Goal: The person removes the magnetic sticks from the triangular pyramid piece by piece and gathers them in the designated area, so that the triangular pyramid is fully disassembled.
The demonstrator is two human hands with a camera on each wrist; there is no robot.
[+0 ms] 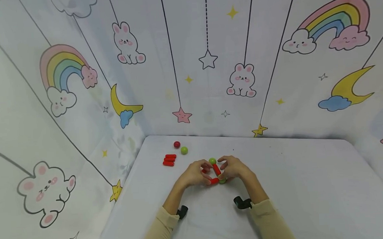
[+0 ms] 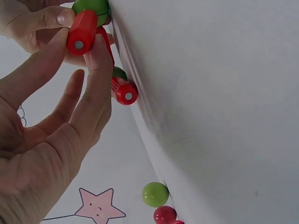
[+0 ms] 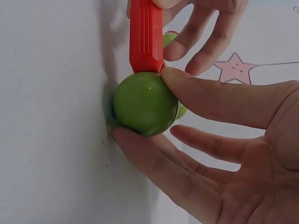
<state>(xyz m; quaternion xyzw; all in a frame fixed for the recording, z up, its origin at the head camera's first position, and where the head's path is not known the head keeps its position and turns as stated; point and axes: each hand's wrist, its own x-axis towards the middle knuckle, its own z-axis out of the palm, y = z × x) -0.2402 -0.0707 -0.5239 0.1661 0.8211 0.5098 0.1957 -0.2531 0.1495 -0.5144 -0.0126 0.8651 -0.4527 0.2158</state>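
Observation:
My left hand (image 1: 195,173) pinches a red ribbed rod (image 2: 83,32) between thumb and finger; a round silver spot shows on its near end. The rod's other end meets a green ball (image 3: 145,103), which my right hand (image 1: 233,167) holds between thumb and fingertips. From that ball a second red rod (image 1: 216,169) slants away toward another green ball (image 1: 212,161) at the far side. One more red rod (image 2: 125,92) joins by the far ball, partly behind my left fingers in the head view.
Toward the table's back left lie a red ball (image 1: 177,144), a loose green ball (image 1: 184,150) and a group of three red rods (image 1: 169,163). Black wrist cameras (image 1: 242,203) sit at both cuffs. A patterned cloth (image 1: 209,97) rises behind the white table (image 1: 310,185).

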